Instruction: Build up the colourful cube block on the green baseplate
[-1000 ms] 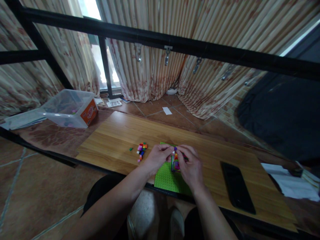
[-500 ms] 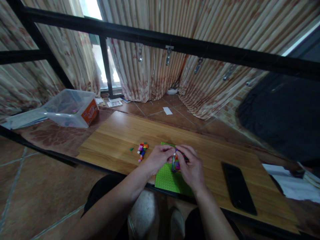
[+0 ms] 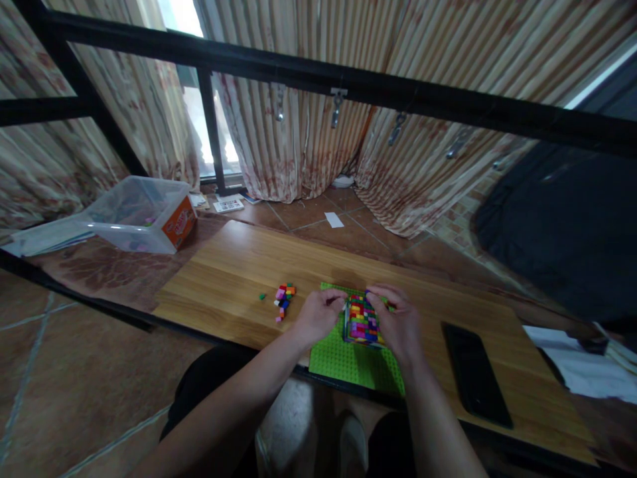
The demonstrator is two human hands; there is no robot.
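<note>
A block of many small coloured bricks [image 3: 363, 321] stands on a bright green baseplate [image 3: 348, 358] at the near edge of a wooden board [image 3: 239, 279]. My left hand [image 3: 318, 315] rests against the block's left side with its fingers curled. My right hand [image 3: 398, 322] cups the block's right and far side, fingers bent over its top edge. To the left, a small pile of loose coloured bricks [image 3: 283, 299] lies on the board, with a single green brick [image 3: 261, 297] beside it.
A black phone [image 3: 475, 382] lies flat on the board to the right. A clear plastic bin [image 3: 142, 216] with an orange label sits on the tiled floor at the far left. White papers [image 3: 572, 368] lie at the right. A black metal frame [image 3: 348, 83] and curtains stand behind.
My right hand has slid to the right off the top of the brick block, so the block's coloured top now shows. My left hand has stayed at its left side.
</note>
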